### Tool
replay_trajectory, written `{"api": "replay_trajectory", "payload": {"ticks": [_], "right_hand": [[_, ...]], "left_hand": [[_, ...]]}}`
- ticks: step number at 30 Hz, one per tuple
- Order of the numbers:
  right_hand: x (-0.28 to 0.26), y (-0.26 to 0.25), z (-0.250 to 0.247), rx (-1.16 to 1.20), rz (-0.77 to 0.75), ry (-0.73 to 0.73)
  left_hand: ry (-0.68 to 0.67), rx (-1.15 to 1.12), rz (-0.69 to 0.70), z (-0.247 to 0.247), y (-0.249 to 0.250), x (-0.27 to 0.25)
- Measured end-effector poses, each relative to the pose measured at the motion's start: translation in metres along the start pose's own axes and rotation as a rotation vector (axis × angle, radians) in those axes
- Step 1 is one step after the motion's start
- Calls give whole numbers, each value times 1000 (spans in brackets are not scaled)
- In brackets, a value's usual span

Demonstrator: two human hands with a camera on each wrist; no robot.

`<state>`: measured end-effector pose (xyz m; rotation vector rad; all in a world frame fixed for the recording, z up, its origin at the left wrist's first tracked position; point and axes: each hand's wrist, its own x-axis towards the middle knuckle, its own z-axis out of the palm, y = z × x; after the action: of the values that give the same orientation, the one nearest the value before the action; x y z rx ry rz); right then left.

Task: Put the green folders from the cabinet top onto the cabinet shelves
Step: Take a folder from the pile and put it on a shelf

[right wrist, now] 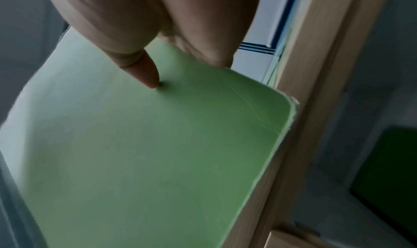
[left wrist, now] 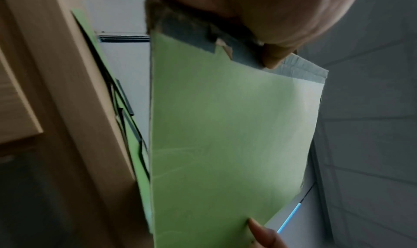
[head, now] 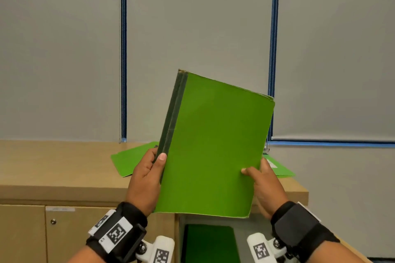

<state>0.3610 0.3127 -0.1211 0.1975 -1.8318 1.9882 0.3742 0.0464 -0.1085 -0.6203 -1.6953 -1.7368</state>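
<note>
I hold a green folder (head: 213, 147) with a dark spine upright and tilted, in the air above the wooden cabinet top (head: 53, 166). My left hand (head: 149, 175) grips its spine edge, thumb on the front cover. My right hand (head: 259, 181) pinches the opposite edge, thumb on the front. The same folder (left wrist: 225, 136) fills the left wrist view and also, as the folder (right wrist: 146, 153), the right wrist view. More green folders (head: 130, 159) lie flat on the cabinet top behind it. Another green folder (head: 211, 243) lies on a shelf in the open compartment below.
Closed cabinet doors (head: 85, 232) with a small lock stand at lower left. Grey roller blinds (head: 192, 28) with blue frames cover the wall behind. The cabinet top ends at its right edge (head: 303, 192).
</note>
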Motion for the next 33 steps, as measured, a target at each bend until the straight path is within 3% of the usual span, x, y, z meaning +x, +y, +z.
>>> {"api": "replay_trajectory", "payload": {"ticks": [4,13,27,33], "right_hand": [[-12,13,-5,57,73,-57],[-42,126,-22,-119,330,-36],[-62,272,-71,-159,676,-62],[-52,307,-84,-202,691,-22]], "left_hand": [[-52,138,-116,-13,-47,-17],[-140,441,-506,-11,-157,-99],[-309,599,-755,13,-262,-189],[-294,569,-779,36,-271,-193]]}}
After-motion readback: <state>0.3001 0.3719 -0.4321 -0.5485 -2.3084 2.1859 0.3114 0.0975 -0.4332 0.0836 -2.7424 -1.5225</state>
